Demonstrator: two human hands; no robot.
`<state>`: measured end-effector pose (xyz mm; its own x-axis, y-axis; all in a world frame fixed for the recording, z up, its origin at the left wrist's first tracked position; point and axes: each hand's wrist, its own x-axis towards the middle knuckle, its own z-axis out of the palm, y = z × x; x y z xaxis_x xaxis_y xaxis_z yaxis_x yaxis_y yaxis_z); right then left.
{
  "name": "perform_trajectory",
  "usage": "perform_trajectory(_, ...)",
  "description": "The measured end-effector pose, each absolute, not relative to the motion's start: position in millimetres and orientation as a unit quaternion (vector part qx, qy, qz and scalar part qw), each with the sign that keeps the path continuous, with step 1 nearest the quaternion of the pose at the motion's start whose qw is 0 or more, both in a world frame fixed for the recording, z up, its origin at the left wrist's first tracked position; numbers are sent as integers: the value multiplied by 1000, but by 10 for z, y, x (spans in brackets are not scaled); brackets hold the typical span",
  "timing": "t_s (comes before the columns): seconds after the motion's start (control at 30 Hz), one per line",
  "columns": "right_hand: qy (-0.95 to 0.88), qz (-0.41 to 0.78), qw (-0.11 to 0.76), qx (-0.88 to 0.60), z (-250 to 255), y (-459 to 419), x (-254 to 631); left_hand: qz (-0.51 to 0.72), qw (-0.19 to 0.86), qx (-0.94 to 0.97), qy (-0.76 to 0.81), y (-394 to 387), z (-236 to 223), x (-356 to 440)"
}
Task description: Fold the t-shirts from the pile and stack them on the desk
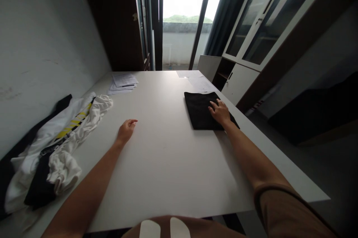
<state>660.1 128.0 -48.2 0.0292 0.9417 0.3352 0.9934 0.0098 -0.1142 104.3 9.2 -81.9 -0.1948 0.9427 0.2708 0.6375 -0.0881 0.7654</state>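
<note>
My right hand (219,112) lies with spread fingers on a folded black cloth (199,111), which looks like a garment laid flat near the table's right edge. The hand rests on top of the cloth without gripping it. Over the left middle of the white table (165,171) is my left hand (127,130), its fingers drawn together and nothing visible in them. A row of loose clothes lies to the left of that hand: a crumpled white garment (63,167), a black one with yellow lettering (73,124), and more white and black cloth beside the wall.
Several papers with a dark pen (123,82) lie at the table's far left. More sheets (197,81) sit at the far right, just behind the black cloth. White cabinets (242,81) stand beyond the right edge, and a glass door (181,25) is straight ahead.
</note>
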Motion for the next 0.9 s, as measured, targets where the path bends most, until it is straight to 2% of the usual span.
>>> perform_trajectory(0.17, -660, 38, 98, -744, -689, 1540, 6613, 392, 141, 651, 635, 111, -843, 956)
perform_trajectory(0.37, -652, 20, 104, -751, -778, 1696, 6680, 313, 10, 622, 718, 140, -694, 498)
perform_trajectory(0.47, -682, -24, 147, -715, -712, 1637, 6465, 291, -102, 571, 761, 17, -597, 168)
perform_trajectory(0.57, -763, -48, 228, -603, -629, 1461, 6072, 229, -170, 558, 780, -216, -554, -183)
perform_trajectory(0.67, -834, -1, 257, -487, -604, 1272, 5641, 164, -159, 542, 809, -424, -537, -519)
perform_trajectory(0.77, -877, 34, 230, -421, -630, 1184, 5324, 131, -73, 530, 835, -475, -485, -739)
perform_trajectory(0.83, -892, 41, 210, -399, -655, 1196, 5188, 151, 1, 533, 832, -414, -439, -751)
perform_trajectory(0.9, -892, 39, 205, -401, -678, 1237, 5065, 239, 45, 562, 791, -311, -400, -621)
